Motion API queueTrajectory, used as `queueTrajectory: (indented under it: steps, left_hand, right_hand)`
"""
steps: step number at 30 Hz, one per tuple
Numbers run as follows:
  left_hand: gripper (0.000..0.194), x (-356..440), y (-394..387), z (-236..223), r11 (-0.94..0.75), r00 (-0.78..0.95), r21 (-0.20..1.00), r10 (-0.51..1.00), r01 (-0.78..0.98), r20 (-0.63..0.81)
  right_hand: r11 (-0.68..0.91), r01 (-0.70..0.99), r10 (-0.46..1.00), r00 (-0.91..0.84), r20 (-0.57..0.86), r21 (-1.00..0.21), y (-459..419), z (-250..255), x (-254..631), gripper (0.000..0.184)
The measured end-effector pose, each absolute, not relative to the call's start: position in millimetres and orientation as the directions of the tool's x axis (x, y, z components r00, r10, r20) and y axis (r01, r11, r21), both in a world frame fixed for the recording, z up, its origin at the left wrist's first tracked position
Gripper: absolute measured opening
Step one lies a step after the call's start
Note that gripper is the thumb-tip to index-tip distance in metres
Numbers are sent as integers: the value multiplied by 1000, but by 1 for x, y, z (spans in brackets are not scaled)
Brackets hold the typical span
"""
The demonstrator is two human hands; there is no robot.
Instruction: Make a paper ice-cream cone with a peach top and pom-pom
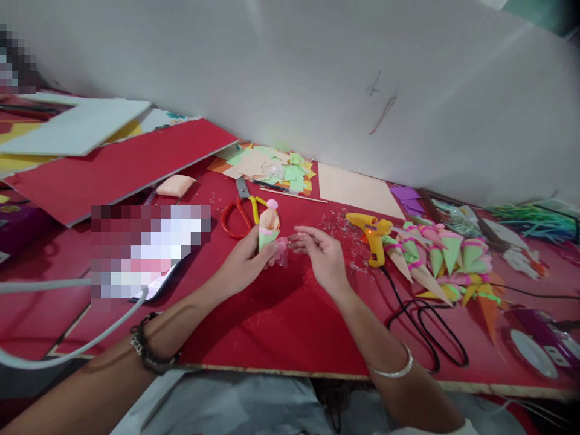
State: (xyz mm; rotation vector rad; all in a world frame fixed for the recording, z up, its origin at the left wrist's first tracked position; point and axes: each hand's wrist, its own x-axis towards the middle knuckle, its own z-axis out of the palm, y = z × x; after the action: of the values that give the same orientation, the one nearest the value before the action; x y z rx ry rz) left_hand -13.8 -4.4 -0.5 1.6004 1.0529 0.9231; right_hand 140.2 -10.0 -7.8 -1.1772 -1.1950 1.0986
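Observation:
My left hand (pixel 247 258) is closed around a small paper craft cone (pixel 269 228) in peach and pale green, with a pink trim and a pink ball on top. A piece of translucent pink material (pixel 281 251) shows beside its fingers. Just to the right, my right hand (pixel 321 258) hovers over the table with fingers loosely bent and apart, nothing visible in them. Behind the left hand lie scissors (pixel 235 220) with red and yellow handles. A yellow glue gun (pixel 372 235) stands right of my right hand, its orange light lit.
Several finished paper cones (pixel 446 254) are heaped at the right. Paper scraps (pixel 272 166) and a peach sheet (pixel 357 186) lie along the wall. At the left are a phone (pixel 158 254) with a white cable and a red board (pixel 122 160). A black cord (pixel 423 326) loops near the front edge.

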Motion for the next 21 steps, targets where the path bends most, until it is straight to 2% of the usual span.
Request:
queueTrajectory:
  steps: [11, 16, 21]
  left_hand:
    - [16, -13, -4, -1, -61, 329, 992, 944, 108, 23]
    - [16, -13, -4, 2, -55, 341, 994, 940, 97, 18]
    - [24, -15, -5, 8, -118, 374, 983, 926, 137, 59]
  right_hand:
    - [66, -26, 996, 66, 65, -997, -9, -9, 142, 12]
    - [45, 34, 998, 35, 46, -998, -11, -8, 143, 27]
    - [109, 91, 985, 121, 120, -990, -8, -9, 145, 9]
